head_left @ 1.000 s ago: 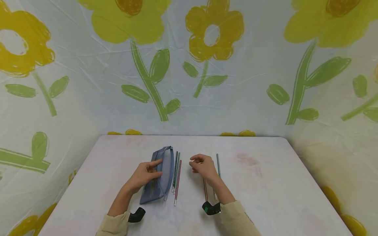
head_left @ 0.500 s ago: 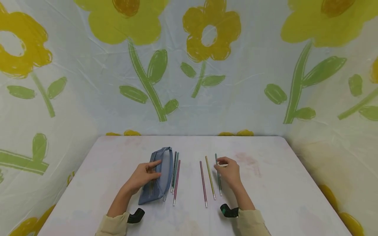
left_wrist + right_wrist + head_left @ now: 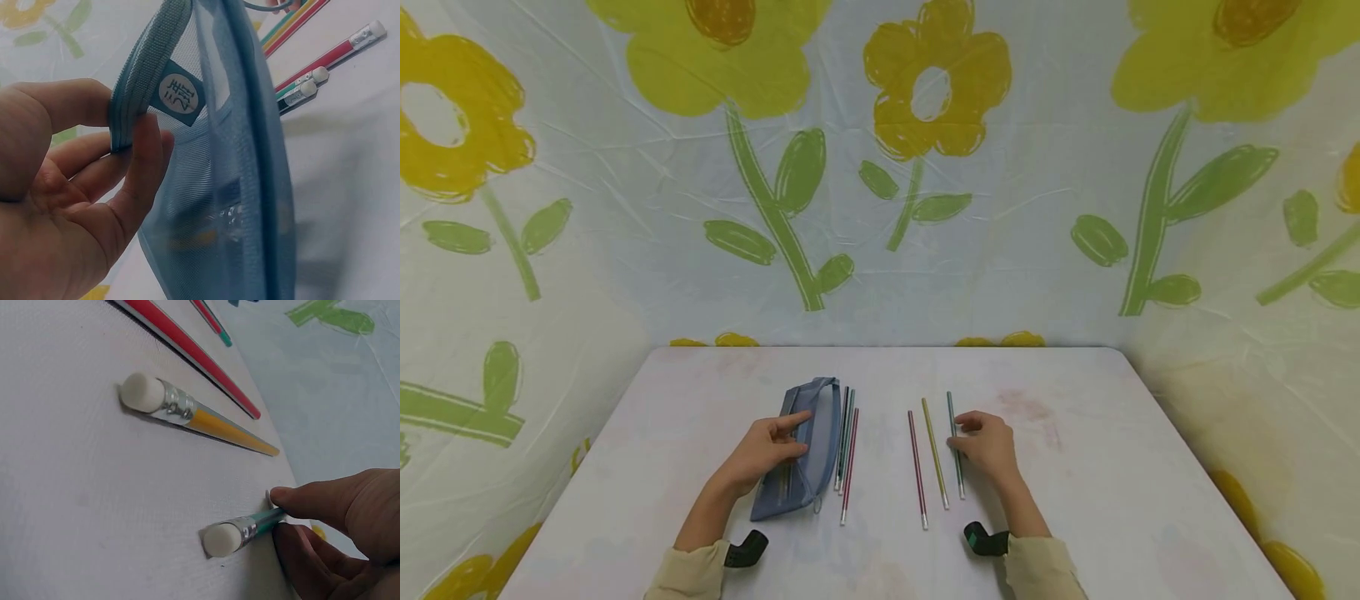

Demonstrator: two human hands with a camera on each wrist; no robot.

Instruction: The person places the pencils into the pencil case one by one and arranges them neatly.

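My left hand point(image 3: 758, 454) holds the blue mesh pencil case point(image 3: 826, 429) by its zipped edge. In the left wrist view, thumb and fingers pinch the zipper strip point(image 3: 150, 69), and a tag with writing shows on the mesh. My right hand point(image 3: 988, 450) is at the rightmost pencil, a green pencil point(image 3: 959, 479) with a white eraser. Seen from the right wrist, thumb and fingers lie on either side of the green pencil point(image 3: 259, 524), pinching it near the table. To its left lie a yellow pencil point(image 3: 935, 450) and a red pencil point(image 3: 917, 471).
Right beside the case lie a red pencil point(image 3: 850, 467) and green pencils point(image 3: 842, 442), roughly parallel. The white table point(image 3: 1075, 475) ends at a flower-printed cloth backdrop point(image 3: 1030, 250). A black wrist camera mount sits on each wrist.
My right hand has moved right, from above the red and yellow pencils to the green pencil, and taken hold of it. The left hand stays on the pencil case.
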